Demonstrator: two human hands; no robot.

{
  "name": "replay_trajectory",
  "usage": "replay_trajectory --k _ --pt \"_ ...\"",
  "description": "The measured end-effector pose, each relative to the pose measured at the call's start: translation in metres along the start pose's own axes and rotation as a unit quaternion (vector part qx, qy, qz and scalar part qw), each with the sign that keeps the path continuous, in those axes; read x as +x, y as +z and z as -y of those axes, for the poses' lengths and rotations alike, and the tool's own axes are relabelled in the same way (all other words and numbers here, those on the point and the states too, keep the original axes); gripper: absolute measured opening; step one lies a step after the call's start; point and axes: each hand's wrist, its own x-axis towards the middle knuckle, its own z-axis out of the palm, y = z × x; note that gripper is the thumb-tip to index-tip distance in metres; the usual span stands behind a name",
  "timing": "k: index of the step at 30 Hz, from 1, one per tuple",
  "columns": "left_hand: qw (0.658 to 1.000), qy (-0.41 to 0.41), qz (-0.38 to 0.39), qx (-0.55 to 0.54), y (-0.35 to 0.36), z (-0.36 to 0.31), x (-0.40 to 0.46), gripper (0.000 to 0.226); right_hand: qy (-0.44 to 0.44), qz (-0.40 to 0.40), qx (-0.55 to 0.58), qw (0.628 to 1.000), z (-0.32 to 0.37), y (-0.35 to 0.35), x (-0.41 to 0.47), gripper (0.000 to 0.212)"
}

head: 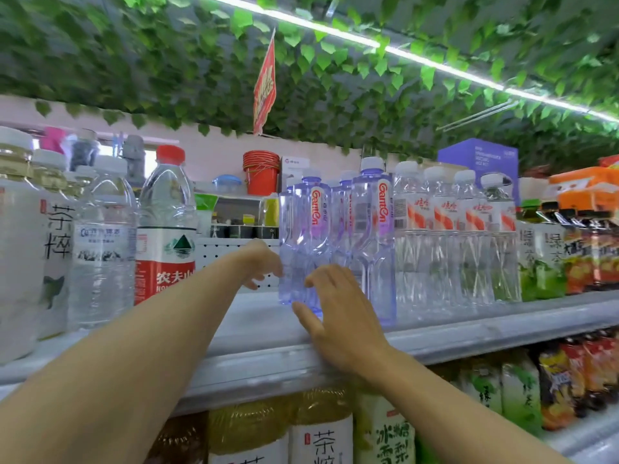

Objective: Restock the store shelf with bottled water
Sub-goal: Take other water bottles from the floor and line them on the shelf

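Two bare arms reach up from below to the shelf (435,343), and both hands are at one violet Ganten bottle (303,242). Nearest, the right hand (341,313) lies over the shelf's front lip, fingers spread and loose, fingertips against the bottle's lower front and thumb by its base — touching, not wrapped round it. Beyond it, the left hand (263,262) curls at the bottle's left side, fingers bent against the plastic; whether they truly clamp it I cannot tell. The bottle stands upright on the shelf, a little back from the edge, at the left end of the Ganten group. Just beside it on the right stands a taller Ganten (375,242), white cap up, with another tucked between and behind. Right again, a row of clear bottles with red-and-white labels (452,236), then green tea bottles (536,256). On the left, past a bare gap, a red-capped water bottle (167,222) and further clear ones. Farther back, a red bucket (261,172) sits on higher shelving. Overhead, green leaves (167,61) and a light strip (435,65).
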Motion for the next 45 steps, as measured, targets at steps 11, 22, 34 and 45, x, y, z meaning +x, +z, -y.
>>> replay_trajectory --k 11,22,34,45 --pt "0.988 0.019 0.154 -0.018 0.021 0.011 0.025 0.027 0.014 -0.035 0.0 0.999 -0.003 0.018 0.0 0.054" --pt "0.986 0.045 0.16 -0.032 0.022 0.012 0.029 0.024 0.02 -0.032 0.005 0.999 -0.001 0.015 0.0 0.043" --pt "0.984 0.031 0.165 -0.055 0.02 0.014 0.029 0.031 0.025 -0.024 0.009 0.999 0.002 0.012 -0.003 0.035" --pt "0.995 -0.005 0.093 -0.036 0.005 0.008 -0.006 0.049 0.028 -0.022 0.005 0.999 0.001 0.014 -0.003 0.034"
